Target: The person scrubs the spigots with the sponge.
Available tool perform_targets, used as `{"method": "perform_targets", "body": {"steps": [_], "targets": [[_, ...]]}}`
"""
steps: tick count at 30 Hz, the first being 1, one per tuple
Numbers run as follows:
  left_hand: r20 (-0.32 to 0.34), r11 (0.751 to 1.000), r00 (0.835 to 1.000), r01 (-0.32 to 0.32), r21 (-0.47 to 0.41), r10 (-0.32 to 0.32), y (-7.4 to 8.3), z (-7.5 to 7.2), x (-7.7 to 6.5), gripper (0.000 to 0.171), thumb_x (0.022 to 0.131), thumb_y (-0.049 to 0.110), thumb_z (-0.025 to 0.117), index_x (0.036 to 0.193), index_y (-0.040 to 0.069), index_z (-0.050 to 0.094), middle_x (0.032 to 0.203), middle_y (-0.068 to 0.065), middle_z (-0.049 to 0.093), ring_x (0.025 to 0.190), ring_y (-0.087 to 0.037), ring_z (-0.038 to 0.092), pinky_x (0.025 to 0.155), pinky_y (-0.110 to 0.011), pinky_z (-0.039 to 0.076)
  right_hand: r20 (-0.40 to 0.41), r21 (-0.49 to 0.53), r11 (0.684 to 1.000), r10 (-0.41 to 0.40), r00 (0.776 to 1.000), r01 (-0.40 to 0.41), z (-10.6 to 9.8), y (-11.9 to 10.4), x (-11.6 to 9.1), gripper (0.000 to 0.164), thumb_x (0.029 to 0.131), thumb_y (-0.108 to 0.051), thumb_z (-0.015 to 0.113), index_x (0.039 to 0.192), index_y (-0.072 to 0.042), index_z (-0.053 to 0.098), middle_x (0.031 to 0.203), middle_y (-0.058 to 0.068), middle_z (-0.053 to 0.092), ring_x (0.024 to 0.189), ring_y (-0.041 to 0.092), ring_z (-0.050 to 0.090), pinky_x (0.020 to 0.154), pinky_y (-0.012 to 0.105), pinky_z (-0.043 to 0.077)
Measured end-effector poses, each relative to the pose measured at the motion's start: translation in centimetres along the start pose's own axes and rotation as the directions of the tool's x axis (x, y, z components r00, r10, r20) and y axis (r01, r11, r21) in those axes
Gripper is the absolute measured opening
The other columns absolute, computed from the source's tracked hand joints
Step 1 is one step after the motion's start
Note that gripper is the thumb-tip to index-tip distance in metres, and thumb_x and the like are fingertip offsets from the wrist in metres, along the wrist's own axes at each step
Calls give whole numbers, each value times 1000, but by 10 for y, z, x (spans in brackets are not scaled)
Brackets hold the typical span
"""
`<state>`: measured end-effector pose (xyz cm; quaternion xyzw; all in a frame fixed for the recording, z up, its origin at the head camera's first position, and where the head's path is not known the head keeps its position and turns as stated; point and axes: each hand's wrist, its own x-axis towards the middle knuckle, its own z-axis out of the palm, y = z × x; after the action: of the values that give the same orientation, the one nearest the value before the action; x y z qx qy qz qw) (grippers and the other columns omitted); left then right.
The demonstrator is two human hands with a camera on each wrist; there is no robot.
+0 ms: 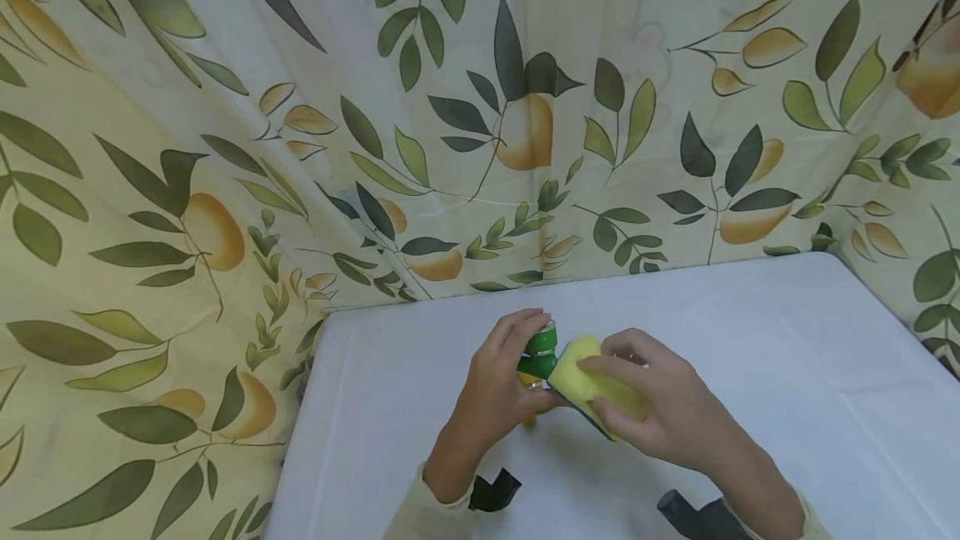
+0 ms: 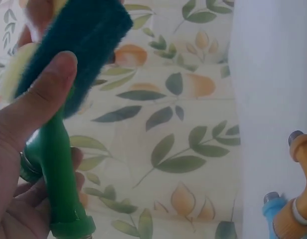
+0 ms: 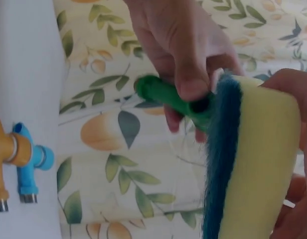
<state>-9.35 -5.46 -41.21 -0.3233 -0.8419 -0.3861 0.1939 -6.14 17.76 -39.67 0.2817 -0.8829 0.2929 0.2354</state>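
A green plastic tap [image 1: 542, 352] is gripped in my left hand [image 1: 491, 382], thumb on one side and fingers behind it. In the left wrist view its straight green tube [image 2: 61, 174] runs downward, a short branch at its side. My right hand [image 1: 663, 407] pinches a yellow sponge [image 1: 600, 382] between thumb and fingers. The sponge's dark teal scouring side [image 2: 88, 45] faces the tap and meets its end, and my left thumb overlaps that side in the left wrist view. Both things are held up above the white table.
An orange tap [image 3: 3, 149] and a blue tap [image 3: 26, 167] lie together on the white table [image 1: 750, 332], below the hands. A leaf-and-fruit patterned curtain [image 1: 525, 215] hangs behind the table and down its left side. Dark straps [image 1: 495, 490] are at the wrists.
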Motion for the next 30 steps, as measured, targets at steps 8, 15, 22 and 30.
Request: {"method": "perform_targets", "body": {"steps": [8,15,22,30], "targets": [[54,992,997,56,-111,-51,-1,-8,0,75,77,21,90,144,13,56,137,-8,60,110,-16,66,90,-22,59,-43,-38,999,-11,999,9,4,5,-2,38,74,-20,84,111,-20,76,107,-4,60,89,7,58,68,16,53],[216,805,925,379,-458,-312,-12,-12,1,54,91,11,77,141,19,58,126,-11,63,101,-20,73,80,-27,63,-80,-78,996,37,996,-43,10,4,-5,40,73,-25,85,112,-18,76,106,0,60,88,12,60,66,30,59],[368,572,848,529,-627,-381,-30,-8,0,46,97,12,70,140,22,59,126,-13,56,100,-16,72,78,-29,63,-133,-94,995,33,991,-45,17,2,-9,36,92,-44,66,116,-19,75,108,8,61,91,16,52,68,28,52],[406,304,876,474,-827,-261,-48,7,-2,62,95,4,71,151,4,45,124,-5,69,108,-13,71,85,-26,61,-175,-30,990,132,976,-139,23,-2,-8,42,74,-20,85,115,-18,75,107,4,60,90,12,54,68,18,52]]}}
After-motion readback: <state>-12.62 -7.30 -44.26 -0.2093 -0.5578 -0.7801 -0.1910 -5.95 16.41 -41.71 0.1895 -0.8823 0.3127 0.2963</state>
